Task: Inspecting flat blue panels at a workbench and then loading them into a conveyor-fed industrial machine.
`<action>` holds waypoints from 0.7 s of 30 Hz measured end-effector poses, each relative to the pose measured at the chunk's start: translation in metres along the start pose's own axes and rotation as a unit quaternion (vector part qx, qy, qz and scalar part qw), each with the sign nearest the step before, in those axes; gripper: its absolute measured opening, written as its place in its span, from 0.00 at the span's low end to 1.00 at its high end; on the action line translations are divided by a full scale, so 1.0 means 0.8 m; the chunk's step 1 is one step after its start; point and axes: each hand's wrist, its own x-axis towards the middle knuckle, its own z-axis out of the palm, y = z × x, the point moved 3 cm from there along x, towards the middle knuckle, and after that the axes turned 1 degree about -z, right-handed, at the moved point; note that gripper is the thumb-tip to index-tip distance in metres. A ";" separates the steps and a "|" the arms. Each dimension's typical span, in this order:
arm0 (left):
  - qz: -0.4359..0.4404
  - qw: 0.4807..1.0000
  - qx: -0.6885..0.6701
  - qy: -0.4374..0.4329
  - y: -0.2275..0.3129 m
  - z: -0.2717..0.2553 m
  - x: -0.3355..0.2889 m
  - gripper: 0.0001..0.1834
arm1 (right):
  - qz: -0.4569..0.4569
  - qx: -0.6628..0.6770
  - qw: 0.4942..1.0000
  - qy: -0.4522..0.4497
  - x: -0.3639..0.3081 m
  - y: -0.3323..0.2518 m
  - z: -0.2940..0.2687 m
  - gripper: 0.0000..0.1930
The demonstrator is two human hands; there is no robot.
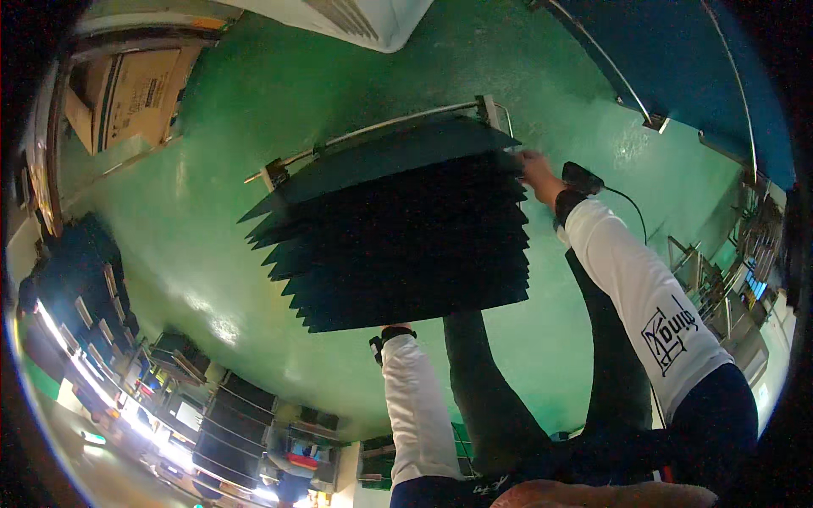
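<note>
Several dark, flat panels (406, 229) lie in a fanned stack in front of me, their pointed corners stepped along the left and right sides. My right hand (542, 176) is at the far right corner of the stack, its fingers closed on the panel edges and slightly blurred. Only a sliver of my left hand (398, 326) shows at the stack's near edge; the panels hide its fingers. Just beyond the stack runs a metal rack frame (398, 120) with a long rod and end brackets. How far it reaches under the panels is hidden.
Green floor (229, 203) surrounds the stack. A dark device with a cable (583, 178) is beside my right wrist. A cardboard box (140, 97) stands far left, a white casing (373, 21) at the top, a blue panel with metal rails (703, 76) at far right. Metal racks (754, 245) line the right.
</note>
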 end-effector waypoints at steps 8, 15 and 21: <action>0.014 1.000 0.024 -0.012 -0.008 0.049 -0.015 0.21 | -0.001 0.028 0.994 -0.104 -0.033 0.029 -0.053 0.12; -0.038 0.996 0.034 -0.072 -0.091 0.166 -0.040 0.22 | -0.079 0.084 0.990 -0.088 -0.054 0.105 -0.249 0.14; -0.092 0.982 0.043 -0.157 -0.165 0.309 -0.059 0.22 | -0.146 0.121 0.982 0.010 -0.067 0.164 -0.434 0.14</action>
